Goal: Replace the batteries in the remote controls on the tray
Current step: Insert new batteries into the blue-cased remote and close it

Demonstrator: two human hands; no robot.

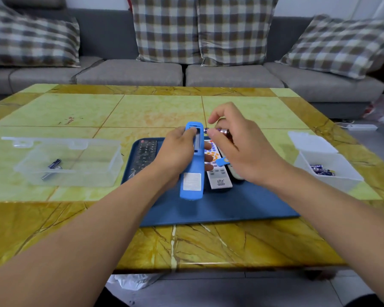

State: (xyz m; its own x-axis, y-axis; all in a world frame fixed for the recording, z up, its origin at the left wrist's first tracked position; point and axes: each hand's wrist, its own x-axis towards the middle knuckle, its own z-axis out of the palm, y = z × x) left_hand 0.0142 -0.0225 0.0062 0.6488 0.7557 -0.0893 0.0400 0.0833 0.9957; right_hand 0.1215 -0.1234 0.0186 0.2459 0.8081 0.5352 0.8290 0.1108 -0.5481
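Note:
My left hand [175, 151] grips a blue-cased remote [192, 173] back side up above the dark blue tray [220, 209], thumb at its open battery compartment. Just right of the compartment's top, my right hand [237, 149] pinches a battery [216, 131]. A small blue battery cover [222, 161] sticks out under my right hand. On the tray lie a black remote [145, 154], a white remote with coloured buttons [217, 173] and another remote [236, 173] mostly hidden by my right hand.
A clear plastic box [69, 162] on the left holds a few batteries [52, 166]. A white box [328, 165] at the right holds several batteries [321, 169]. The yellow-green marble table [142, 109] stands before a grey sofa with checked cushions [200, 29].

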